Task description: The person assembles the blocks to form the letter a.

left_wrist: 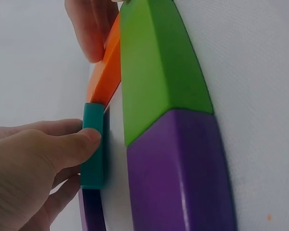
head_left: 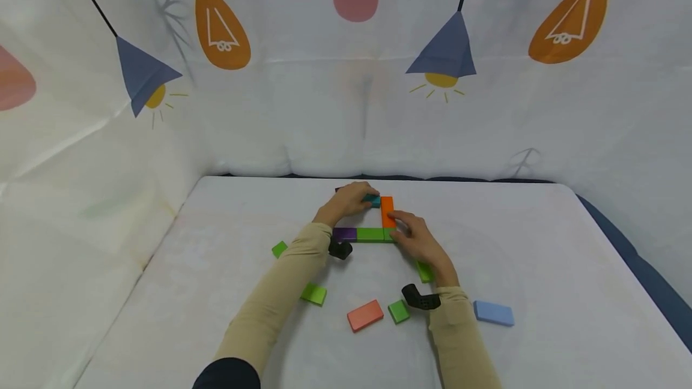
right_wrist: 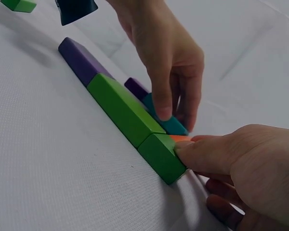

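At the far side of the white table, my left hand pinches a teal block between thumb and fingers. A dark purple block adjoins one end of it, and an orange block lies at the other. My right hand is at the right side: its thumb presses against a small green block, while its index finger touches the orange block. Nearer to me, a longer green block and a purple block continue the row from the small green one.
Loose green blocks lie around the forearms: one at the left, one beside the left sleeve, one under the right wrist. In front are a coral block and a green square block. A blue block lies right.
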Action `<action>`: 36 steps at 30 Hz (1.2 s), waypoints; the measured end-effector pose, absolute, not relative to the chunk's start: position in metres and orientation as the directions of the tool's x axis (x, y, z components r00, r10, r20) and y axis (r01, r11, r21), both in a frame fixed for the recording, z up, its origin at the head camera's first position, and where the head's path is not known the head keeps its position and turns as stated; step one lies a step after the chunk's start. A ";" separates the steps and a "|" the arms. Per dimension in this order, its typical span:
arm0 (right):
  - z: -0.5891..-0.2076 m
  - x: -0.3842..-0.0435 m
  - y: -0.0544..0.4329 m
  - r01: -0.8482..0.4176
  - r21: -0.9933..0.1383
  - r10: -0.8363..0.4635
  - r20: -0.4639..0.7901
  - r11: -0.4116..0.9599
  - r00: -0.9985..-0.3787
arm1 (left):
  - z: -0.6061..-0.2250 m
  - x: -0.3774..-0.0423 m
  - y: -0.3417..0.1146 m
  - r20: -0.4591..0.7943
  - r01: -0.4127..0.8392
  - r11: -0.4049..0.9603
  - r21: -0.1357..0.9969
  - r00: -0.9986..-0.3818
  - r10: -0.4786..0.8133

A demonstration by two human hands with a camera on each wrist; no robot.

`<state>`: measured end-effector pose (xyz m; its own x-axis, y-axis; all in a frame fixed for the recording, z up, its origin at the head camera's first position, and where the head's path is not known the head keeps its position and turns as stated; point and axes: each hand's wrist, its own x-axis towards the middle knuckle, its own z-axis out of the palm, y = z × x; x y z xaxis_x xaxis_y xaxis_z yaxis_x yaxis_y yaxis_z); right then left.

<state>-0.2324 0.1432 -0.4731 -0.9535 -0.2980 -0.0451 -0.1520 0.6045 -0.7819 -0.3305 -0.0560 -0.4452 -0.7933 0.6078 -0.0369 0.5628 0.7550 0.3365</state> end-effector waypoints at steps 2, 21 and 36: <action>-0.473 -0.232 0.144 -0.147 -0.786 -0.296 -0.048 0.601 -0.954 | -0.446 -0.330 -0.056 -0.034 0.564 0.753 0.340 -0.793 0.609; -0.470 -0.231 0.143 -0.151 -0.792 -0.304 -0.046 0.592 -0.952 | -0.451 -0.326 -0.055 0.001 0.567 0.759 0.320 -0.802 0.598; -0.470 -0.230 0.145 -0.135 -0.794 -0.293 -0.056 0.593 -0.954 | -0.449 -0.325 -0.051 -0.004 0.569 0.764 0.304 -0.801 0.598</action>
